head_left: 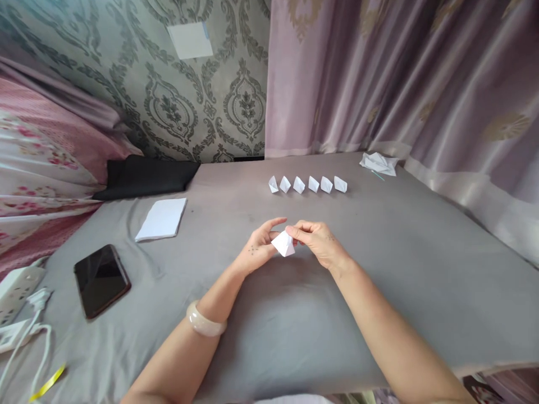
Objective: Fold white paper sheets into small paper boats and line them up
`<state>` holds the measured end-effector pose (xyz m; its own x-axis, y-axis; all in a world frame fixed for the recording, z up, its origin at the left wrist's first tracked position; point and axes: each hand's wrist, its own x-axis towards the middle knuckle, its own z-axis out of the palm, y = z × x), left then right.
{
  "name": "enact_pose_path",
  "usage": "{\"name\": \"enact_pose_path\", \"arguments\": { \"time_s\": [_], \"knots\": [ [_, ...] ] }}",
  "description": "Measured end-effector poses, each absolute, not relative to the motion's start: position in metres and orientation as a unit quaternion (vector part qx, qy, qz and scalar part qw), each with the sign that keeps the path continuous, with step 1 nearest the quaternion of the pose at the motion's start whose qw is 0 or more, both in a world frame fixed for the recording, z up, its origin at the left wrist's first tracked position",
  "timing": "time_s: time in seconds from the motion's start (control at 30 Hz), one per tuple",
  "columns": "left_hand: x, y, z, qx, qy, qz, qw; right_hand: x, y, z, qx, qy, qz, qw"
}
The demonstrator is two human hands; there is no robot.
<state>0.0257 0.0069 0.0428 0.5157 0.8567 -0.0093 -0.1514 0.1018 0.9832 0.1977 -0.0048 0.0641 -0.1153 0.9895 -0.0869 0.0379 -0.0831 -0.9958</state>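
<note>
A small white folded paper piece point(283, 243), with pointed corners, is held up between my two hands above the grey cloth. My right hand point(318, 240) pinches its upper right side between thumb and fingers. On the other side, my left hand point(259, 246) supports the left edge, its forefinger stretched out behind the paper. The paper partly hides the left fingertips. Beyond the hands, several similar folded paper pieces point(298, 185) stand in a row on the cloth.
Left of me lie a stack of white paper point(162, 219), a dark phone point(102, 280), a black cloth point(147, 176) and power strips point(19, 292) with a white cable. Crumpled white paper point(379, 163) lies at the back right by the curtain point(337, 78). A yellow strip point(48, 383) lies front left.
</note>
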Motion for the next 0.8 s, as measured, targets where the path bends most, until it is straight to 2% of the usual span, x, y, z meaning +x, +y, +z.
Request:
{"name": "enact_pose_path", "arguments": {
  "time_s": [0.13, 0.23, 0.4, 0.67, 0.8],
  "knots": [
    [0.0171, 0.0122, 0.0444, 0.513, 0.319, 0.354, 0.714, 0.2025, -0.0025, 0.0613, -0.537, -0.509, 0.518, 0.430],
    [0.0152, 0.0128, 0.0456, 0.505, 0.361, 0.363, 0.695, 0.2001, -0.0027, 0.0589, -0.550, -0.534, 0.482, 0.425],
    [0.0185, 0.0083, 0.0484, 0.541, 0.393, 0.303, 0.679, 0.1954, -0.0049, 0.0582, -0.528, -0.593, 0.445, 0.415],
    [0.0174, 0.0139, 0.0405, 0.462, 0.410, 0.289, 0.731, 0.1942, -0.0052, 0.0592, -0.526, -0.557, 0.491, 0.414],
    [0.0177, 0.0175, 0.0403, 0.407, 0.425, 0.354, 0.727, 0.1949, -0.0044, 0.0591, -0.554, -0.484, 0.528, 0.424]
  ]
}}
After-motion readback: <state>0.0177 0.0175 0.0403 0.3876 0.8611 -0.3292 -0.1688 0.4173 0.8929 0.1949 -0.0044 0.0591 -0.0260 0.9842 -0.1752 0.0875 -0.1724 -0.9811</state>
